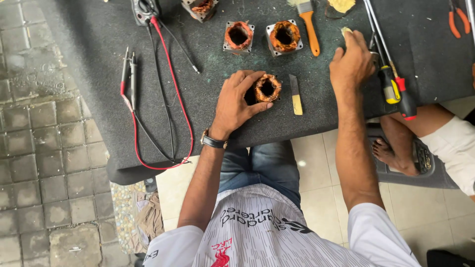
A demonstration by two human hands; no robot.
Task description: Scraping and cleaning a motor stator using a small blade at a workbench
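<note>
Your left hand (pixel 236 101) lies on the dark desk (pixel 89 74) with thumb and fingers curled around a copper-wound stator (pixel 267 88), gripping it from its left side; the winding's open bore faces up at you. Just to the right of that hand lies a small flat blade with a yellowish handle (pixel 296 95), apart from the stator. Beyond the fingers, further up the desk, stand two more stators (pixel 262 36) side by side, and right of them an orange-handled paintbrush (pixel 309 27).

Your right hand (pixel 352 63) rests palm down near the desk's right part, fingers loosely bent over a small pale scrap (pixel 346 30) at its fingertips; whether it actually pinches the scrap cannot be told. Immediately right of that hand lie screwdrivers (pixel 396 89), one with a yellow-and-black handle, one red. Orange-handled pliers (pixel 457 19) sit further right.

Well to the left of your left hand, multimeter probes (pixel 129 71) with red and black leads trail across the desk. Another person's bare foot (pixel 393 155) shows below the desk's right edge.
</note>
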